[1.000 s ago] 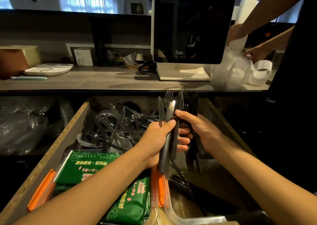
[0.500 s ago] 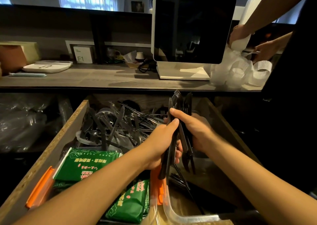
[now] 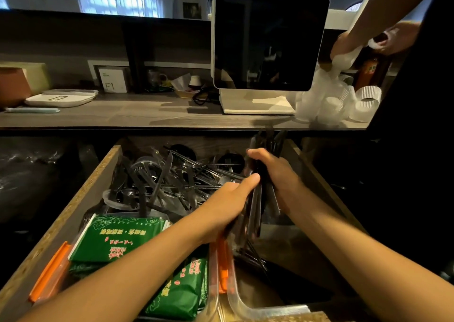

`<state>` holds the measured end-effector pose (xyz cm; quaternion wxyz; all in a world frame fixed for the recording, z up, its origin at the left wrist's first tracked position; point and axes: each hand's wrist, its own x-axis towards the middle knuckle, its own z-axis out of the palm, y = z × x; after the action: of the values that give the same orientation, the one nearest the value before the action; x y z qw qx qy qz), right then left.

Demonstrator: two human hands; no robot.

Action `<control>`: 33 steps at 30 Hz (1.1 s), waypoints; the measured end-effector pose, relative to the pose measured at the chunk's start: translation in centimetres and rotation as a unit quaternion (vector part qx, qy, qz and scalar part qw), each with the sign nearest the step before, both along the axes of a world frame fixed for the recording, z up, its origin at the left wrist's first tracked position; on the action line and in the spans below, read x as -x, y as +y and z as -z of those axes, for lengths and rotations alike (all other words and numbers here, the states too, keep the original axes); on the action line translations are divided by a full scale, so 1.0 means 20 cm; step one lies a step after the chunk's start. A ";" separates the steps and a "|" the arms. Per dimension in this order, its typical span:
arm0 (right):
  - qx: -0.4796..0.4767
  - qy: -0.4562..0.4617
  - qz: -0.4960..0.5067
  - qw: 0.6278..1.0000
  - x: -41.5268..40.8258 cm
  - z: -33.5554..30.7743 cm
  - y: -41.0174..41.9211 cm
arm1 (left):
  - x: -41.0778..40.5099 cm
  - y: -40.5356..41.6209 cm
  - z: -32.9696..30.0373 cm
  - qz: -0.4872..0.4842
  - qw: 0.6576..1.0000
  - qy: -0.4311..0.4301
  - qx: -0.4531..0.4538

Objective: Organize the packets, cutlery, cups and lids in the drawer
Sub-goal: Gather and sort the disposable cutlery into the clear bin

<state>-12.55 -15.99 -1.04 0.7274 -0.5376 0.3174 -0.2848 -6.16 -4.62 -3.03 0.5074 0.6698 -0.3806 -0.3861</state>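
You've got both hands wrapped around one bundle of black cutlery (image 3: pixel 256 206), left hand (image 3: pixel 228 206) low, right hand (image 3: pixel 275 174) higher, over the drawer's (image 3: pixel 73 206) right side. Loose cutlery (image 3: pixel 169 181) sits piled at the back, green packets (image 3: pixel 118 238) front-left.

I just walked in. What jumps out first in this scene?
Two hands meet over the open drawer: the left hand and right hand together grip a bundle of black cutlery. Behind them lies a tangled heap of loose cutlery, and green packets fill a clear bin at the front left.
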 end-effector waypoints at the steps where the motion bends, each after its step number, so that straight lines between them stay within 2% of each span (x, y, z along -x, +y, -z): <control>1: -0.039 -0.033 0.012 0.999 0.00 0.00 -0.01 | -0.01 -0.01 0.01 -0.031 0.998 -0.047 0.025; 3: -0.084 -0.082 0.028 0.993 0.02 0.00 -0.03 | -0.03 -0.03 0.05 -0.072 0.990 -0.104 0.055; 5: -0.112 -0.122 0.030 0.986 0.04 0.00 -0.04 | -0.02 -0.03 0.06 -0.081 0.992 -0.083 0.053; 8: -0.136 -0.175 0.033 0.975 0.03 -0.01 -0.03 | 0.00 -0.03 0.05 -0.097 0.992 0.055 0.051; 11: -0.155 -0.191 0.039 0.968 0.02 -0.01 -0.03 | 0.02 -0.03 0.04 -0.113 0.977 0.176 0.033; 17: -0.028 -0.169 0.127 0.977 0.00 0.01 0.02 | 0.06 -0.03 0.03 -0.184 0.930 0.311 0.068; 21: -0.033 -0.123 0.075 0.989 -0.05 0.02 0.13 | 0.11 -0.05 0.04 -0.222 0.905 0.350 0.094; 25: 0.011 -0.130 0.049 0.990 -0.06 0.01 0.20 | 0.10 -0.05 0.04 -0.222 0.895 0.366 0.125; 27: 0.025 -0.146 0.035 0.988 -0.06 0.00 0.20 | 0.09 -0.05 0.03 -0.207 0.903 0.351 0.135; 29: 0.029 -0.161 0.030 0.986 -0.05 -0.03 0.17 | 0.09 -0.04 0.01 -0.181 0.927 0.291 0.152; 31: 0.018 -0.185 0.024 0.982 -0.02 -0.06 0.12 | 0.10 -0.03 0.02 -0.122 0.962 0.168 0.176; 33: -0.021 -0.221 0.033 0.974 0.01 -0.10 0.06 | 0.11 -0.03 0.04 -0.047 0.982 0.021 0.183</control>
<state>-12.83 -14.79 0.93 0.7809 -0.4348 0.1725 -0.4140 -8.27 -5.31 -3.79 0.6465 0.5746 -0.4026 -0.2996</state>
